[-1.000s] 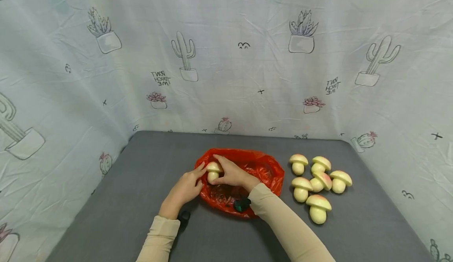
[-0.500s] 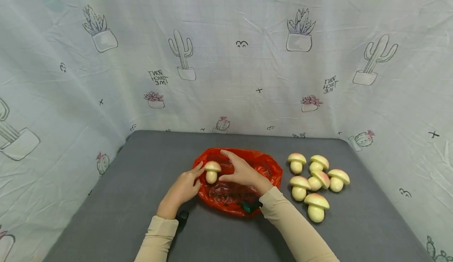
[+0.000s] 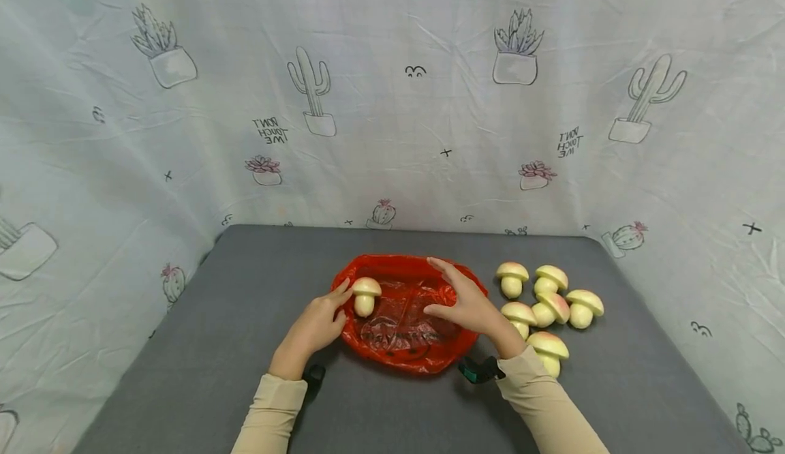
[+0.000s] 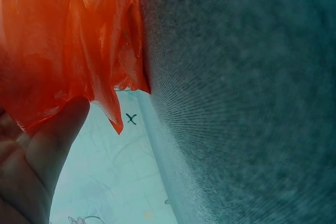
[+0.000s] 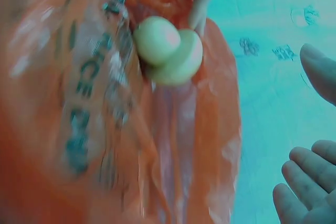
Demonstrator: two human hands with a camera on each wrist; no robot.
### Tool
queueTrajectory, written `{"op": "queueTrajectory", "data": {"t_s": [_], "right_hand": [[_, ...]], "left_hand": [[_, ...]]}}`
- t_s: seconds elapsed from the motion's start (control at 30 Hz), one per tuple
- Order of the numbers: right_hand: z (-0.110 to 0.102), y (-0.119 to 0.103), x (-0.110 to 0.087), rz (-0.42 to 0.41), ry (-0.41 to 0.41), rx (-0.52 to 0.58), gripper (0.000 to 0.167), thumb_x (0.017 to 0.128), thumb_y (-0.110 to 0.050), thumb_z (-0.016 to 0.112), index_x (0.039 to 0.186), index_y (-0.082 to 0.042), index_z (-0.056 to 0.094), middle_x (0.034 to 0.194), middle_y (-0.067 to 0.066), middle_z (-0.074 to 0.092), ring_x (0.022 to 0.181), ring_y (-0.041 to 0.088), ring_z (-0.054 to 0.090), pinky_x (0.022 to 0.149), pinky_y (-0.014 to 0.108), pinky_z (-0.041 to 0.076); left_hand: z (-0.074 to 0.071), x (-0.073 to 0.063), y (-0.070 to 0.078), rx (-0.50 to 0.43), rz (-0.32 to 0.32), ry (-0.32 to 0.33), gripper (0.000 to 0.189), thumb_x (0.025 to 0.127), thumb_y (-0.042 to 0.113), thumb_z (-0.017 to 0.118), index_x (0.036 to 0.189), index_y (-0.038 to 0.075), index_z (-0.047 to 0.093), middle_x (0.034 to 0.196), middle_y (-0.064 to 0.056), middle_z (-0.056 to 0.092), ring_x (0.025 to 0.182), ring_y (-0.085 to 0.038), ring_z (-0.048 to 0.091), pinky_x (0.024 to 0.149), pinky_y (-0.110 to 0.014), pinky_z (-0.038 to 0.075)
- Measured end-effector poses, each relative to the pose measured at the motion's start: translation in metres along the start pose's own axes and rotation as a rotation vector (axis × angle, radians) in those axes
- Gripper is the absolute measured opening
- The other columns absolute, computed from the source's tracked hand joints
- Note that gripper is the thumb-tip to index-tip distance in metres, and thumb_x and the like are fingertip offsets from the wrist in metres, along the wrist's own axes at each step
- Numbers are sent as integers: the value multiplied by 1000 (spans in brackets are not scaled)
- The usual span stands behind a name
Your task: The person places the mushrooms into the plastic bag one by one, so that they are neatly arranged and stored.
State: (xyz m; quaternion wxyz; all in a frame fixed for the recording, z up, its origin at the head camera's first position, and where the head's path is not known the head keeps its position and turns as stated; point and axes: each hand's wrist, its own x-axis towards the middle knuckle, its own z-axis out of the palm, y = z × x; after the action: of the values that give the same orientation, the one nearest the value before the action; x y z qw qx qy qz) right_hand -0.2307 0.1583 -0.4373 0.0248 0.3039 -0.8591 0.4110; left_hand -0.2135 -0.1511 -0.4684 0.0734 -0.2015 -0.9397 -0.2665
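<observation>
A red plastic bag (image 3: 401, 311) with printed lettering lies spread with its mouth facing up. Inside its left end sits a toy mushroom (image 3: 365, 296), pale yellow with a rounded cap. My left hand (image 3: 315, 326) holds the bag's left rim, its thumb (image 4: 62, 135) against the outside of the plastic in the left wrist view. Over the bag's right side hovers my right hand (image 3: 469, 306), fingers spread and nothing in them. The right wrist view has the mushroom (image 5: 173, 51) in the bag, well apart from that hand.
Several more mushrooms (image 3: 550, 278) stand or lean together on the grey table (image 3: 276, 263), right of the bag. The right forearm partly covers the nearest ones. A patterned white cloth (image 3: 380, 99) hangs behind and at both sides.
My right hand has let go of the mushroom inside the bag and moved right, toward the bag's right rim. The left hand has stayed at the left rim.
</observation>
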Motion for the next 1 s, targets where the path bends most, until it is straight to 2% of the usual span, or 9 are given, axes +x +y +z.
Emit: {"op": "queueTrajectory", "data": {"t_s": [0.27,0.37,0.43,0.53,0.6,0.63,0.73,0.9,1.0], "right_hand": [[-26,8,-42,13,85,-58,84,82,-24,74,150,-14,26,152,9,32,136,34,34,104,53,34],[-35,13,-62,18,144,-77,84,81,-22,74,150,-14,27,152,9,34,136,32,35,105,44,35],[-40,16,-76,25,198,-66,84,80,-17,75,150,-13,27,151,11,34,138,22,34,107,28,34],[-48,20,-97,58,279,-32,84,80,-10,74,149,-11,28,150,17,34,137,1,29,103,9,28],[-53,21,-112,87,325,-29,84,79,-8,74,149,-11,28,148,20,35,133,-11,26,99,3,25],[-56,20,-119,113,342,-44,85,79,-8,74,150,-12,27,148,20,35,130,-15,25,100,7,28],[-64,20,-139,167,390,-102,88,79,-8,75,151,-17,26,148,20,36,128,-18,23,99,6,26],[-70,32,-166,209,443,-153,90,78,-5,75,151,-14,24,151,12,32,128,-20,18,96,-2,17],[-69,42,-178,226,458,-142,88,78,-4,74,150,-9,24,151,-3,29,128,-20,16,96,-3,15]], "left_hand": [[0,-1,2,3,-8,-3,50,84,1,58,134,-1,52,146,-14,42,44,-5,24,48,-22,29],[0,-1,3,0,-7,-6,51,84,0,57,135,0,51,146,-13,42,45,-5,25,48,-21,29],[0,0,3,-1,-6,-5,51,84,0,57,135,0,51,147,-13,42,44,-4,24,48,-21,29],[-1,0,3,-3,0,6,51,84,0,57,134,-1,52,146,-14,42,42,-3,22,46,-21,28],[-1,1,3,-7,2,12,51,84,-1,57,134,-2,52,146,-15,42,41,-4,21,45,-21,27],[-2,1,3,-9,5,17,50,83,-1,57,134,-2,52,146,-15,42,41,-4,21,45,-21,27],[-2,0,4,-12,-2,11,50,84,0,57,134,-2,52,146,-14,42,41,-4,20,45,-20,26],[0,-1,3,-6,-8,4,50,84,-1,56,134,-1,51,146,-14,42,41,-3,20,45,-19,26],[1,0,2,1,4,15,50,84,-1,56,134,-2,52,145,-14,43,42,-3,19,45,-20,26]]}}
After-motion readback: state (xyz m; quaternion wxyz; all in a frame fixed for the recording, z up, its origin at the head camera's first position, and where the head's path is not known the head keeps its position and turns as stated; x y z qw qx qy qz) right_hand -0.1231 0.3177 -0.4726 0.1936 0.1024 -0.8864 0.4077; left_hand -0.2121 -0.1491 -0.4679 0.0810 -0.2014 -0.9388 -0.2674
